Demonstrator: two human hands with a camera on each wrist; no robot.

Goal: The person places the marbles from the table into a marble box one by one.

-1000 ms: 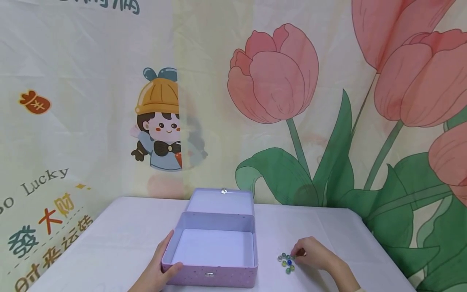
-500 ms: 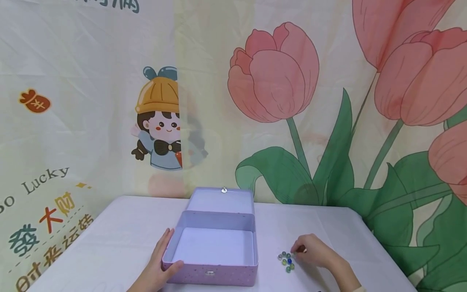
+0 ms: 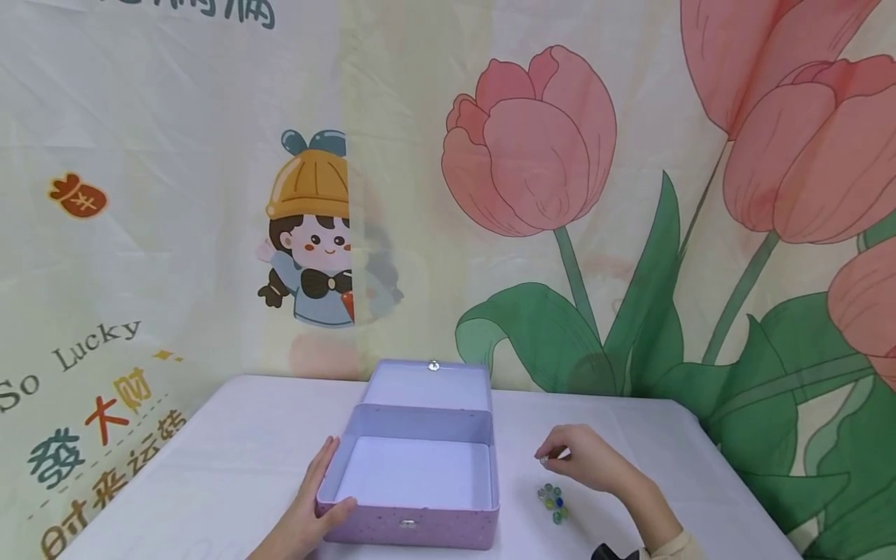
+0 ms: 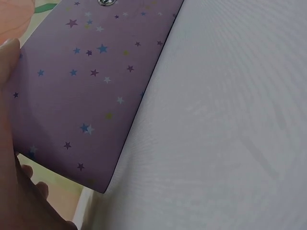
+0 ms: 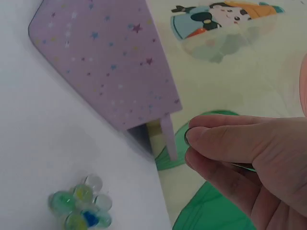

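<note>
A lilac tin box (image 3: 448, 530) with small printed stars stands on the table, its lid (image 3: 428, 386) swung back and its inside bare. My left hand (image 3: 308, 498) holds its front left corner, thumb on the front wall and fingers along the left side. To the right of the box, my right hand (image 3: 588, 459) is raised above the table and pinches a glass marble (image 5: 186, 136) between thumb and fingertips, mostly hidden. Below that hand lies a small cluster of clear, green, yellow and blue marbles (image 3: 559, 502).
A white cloth covers the table (image 3: 280, 420). Behind it hangs a curtain (image 3: 406, 117) printed with tulips and a cartoon figure. A dark object (image 3: 614, 553) shows at the bottom edge beside the right wrist.
My right hand has lifted off the marble cluster and moved a little up and left, carrying one marble. The left hand stays on the box.
</note>
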